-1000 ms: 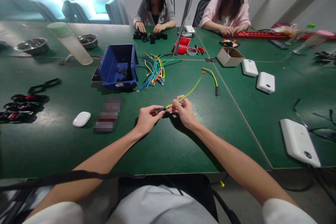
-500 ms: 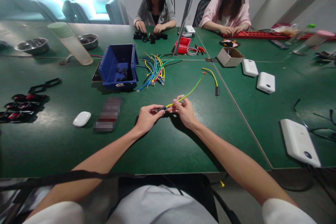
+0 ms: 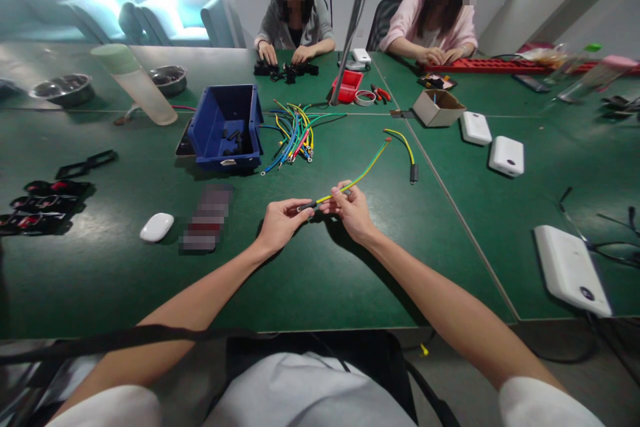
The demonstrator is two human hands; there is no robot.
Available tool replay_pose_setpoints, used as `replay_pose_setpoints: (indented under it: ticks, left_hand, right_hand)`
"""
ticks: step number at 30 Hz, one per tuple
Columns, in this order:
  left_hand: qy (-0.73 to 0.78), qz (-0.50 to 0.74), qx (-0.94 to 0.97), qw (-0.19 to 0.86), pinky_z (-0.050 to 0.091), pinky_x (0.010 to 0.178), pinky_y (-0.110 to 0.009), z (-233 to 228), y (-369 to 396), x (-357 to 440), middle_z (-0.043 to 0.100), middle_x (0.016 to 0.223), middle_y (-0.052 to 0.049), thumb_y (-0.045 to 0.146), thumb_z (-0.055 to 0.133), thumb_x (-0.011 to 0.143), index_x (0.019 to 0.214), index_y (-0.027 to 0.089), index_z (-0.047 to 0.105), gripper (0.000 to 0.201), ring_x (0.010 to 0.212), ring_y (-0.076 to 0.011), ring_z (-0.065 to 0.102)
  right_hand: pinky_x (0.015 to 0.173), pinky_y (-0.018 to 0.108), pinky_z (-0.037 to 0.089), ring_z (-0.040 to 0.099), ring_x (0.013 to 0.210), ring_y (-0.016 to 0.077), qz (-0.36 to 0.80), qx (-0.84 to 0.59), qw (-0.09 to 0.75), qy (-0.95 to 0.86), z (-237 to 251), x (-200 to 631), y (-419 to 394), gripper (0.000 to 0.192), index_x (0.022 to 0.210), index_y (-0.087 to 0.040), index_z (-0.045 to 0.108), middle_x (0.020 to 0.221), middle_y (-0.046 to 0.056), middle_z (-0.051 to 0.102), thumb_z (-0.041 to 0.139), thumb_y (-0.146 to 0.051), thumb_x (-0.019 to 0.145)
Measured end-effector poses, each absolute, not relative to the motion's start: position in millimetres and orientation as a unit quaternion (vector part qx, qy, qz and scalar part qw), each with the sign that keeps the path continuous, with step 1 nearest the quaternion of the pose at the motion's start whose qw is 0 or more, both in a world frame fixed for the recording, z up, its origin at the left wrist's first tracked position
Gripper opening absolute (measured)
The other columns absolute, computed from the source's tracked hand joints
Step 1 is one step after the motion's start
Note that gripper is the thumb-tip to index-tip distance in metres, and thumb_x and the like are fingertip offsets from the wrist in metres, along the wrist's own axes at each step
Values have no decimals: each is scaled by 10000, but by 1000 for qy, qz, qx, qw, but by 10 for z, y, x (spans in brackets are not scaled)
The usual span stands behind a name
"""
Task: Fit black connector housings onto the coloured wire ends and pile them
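Note:
A yellow-green wire point(image 3: 369, 165) runs through both my hands over the green table. My left hand point(image 3: 284, 223) pinches the black sleeve point(image 3: 307, 206) at its near end, where a small metal tip shows. Fingers of my right hand point(image 3: 353, 212) are closed on the wire just beyond the sleeve. The wire's far end, with a copper-coloured terminal, points up and to the right. Close to that end lies a second yellow-green wire point(image 3: 408, 144) with a black sleeve. Further back is a bundle of coloured wires point(image 3: 296, 133) with ring terminals.
A blue bin point(image 3: 227, 161) holds small black pieces. Left of my hands are a phone point(image 3: 207, 217) and a white case point(image 3: 157, 227). To the right stand a cardboard box point(image 3: 435, 112) and white devices point(image 3: 570, 270). Two people work across the table point(image 3: 330, 293).

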State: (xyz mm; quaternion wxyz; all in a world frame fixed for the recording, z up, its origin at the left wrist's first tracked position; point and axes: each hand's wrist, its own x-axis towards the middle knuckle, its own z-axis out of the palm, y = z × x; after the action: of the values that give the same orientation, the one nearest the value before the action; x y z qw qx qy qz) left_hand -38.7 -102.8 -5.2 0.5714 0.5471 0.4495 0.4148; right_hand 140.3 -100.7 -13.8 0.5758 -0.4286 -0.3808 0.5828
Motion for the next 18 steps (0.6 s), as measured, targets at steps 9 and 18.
replay_pose_setpoints:
  ticks: [9,18]
  left_hand:
    - [382,368,573,625,549,843,-361,29,-1003,-446,744,981,-165,379,702,796,1243,62,628,553,865,-218,713]
    - [385,360,567,633,553,854,-383,-12,-990,-439,736,1037,-158,349,705,794,1240,90,636,520,917,-231,713]
  right_hand:
    - [543,247,564,692,560,157,567,-440,593,-365,-136,1468,-966,412,927,-238,439,644,-34,681,729,-472,751]
    - [535,252,562,689,553,159,571,-447,586,-362,-129,1481,-958,423,921,-238,442,632,-36,675,735,-480,736]
